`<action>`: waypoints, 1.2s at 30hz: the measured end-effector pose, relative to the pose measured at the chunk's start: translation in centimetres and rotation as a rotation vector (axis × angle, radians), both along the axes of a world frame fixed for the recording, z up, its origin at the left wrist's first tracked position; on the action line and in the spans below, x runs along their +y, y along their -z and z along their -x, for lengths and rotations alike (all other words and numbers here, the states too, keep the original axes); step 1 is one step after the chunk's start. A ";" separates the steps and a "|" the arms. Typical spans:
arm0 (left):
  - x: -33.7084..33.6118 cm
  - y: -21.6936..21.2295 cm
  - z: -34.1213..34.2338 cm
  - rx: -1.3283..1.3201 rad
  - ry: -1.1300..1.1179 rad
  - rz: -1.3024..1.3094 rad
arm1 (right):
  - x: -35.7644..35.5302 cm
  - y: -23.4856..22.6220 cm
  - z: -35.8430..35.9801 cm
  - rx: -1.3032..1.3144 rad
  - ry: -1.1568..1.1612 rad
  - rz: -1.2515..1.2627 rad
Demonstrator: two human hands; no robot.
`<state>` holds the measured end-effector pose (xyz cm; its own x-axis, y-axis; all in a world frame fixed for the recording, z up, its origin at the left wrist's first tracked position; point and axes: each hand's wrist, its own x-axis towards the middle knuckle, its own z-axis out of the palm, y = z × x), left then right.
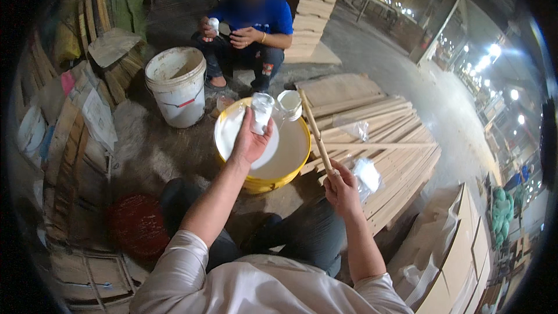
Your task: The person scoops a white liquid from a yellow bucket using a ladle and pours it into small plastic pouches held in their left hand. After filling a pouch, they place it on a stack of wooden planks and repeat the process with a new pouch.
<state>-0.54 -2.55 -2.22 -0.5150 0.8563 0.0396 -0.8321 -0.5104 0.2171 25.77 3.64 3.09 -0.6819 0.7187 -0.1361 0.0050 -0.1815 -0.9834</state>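
Note:
My left hand (252, 141) is closed around a small whitish container (263, 110), holding it over a yellow tub (270, 186). White material, like paint or glue, covers much of the tub's inside. In my right hand (342, 189) is a wooden stick (313, 117), gripped near its lower end and slanting up and away beside the tub's right rim. A white cup (289, 106) is at the tub's far right rim; whether it rests on the rim or behind it, I cannot tell.
A co-worker (256, 26) sits opposite, holding a similar whitish container (214, 26). A white bucket (177, 96) stands left of the tub. Wooden strips (401, 157) are stacked at right, with a plastic bag (367, 175) on top. A red round stool (138, 227) is beside my left leg.

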 end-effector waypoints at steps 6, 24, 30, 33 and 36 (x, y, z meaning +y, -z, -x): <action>-2.8 -0.9 2.3 -0.002 -0.035 -0.053 | 0.5 5.1 -3.8 -0.208 -0.093 -0.053; -2.1 1.6 1.6 -0.173 0.411 -0.282 | 0.9 4.4 -8.4 -0.766 -0.114 -1.105; -1.2 2.1 -1.7 -0.202 0.480 -0.326 | 1.4 1.2 1.9 -0.047 -0.080 -0.554; -0.3 1.8 -3.0 -0.166 0.401 -0.248 | 1.1 -0.5 6.5 0.000 -0.248 -0.174; 0.7 1.5 -4.2 -0.114 0.381 -0.149 | 1.5 -0.3 8.6 0.087 -0.322 0.170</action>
<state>3.69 -1.89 -3.68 -0.1707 0.9756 0.1379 -0.9818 -0.1802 0.0598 17.18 5.11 3.40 -0.8837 0.4375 -0.1663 0.0060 -0.3448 -0.9387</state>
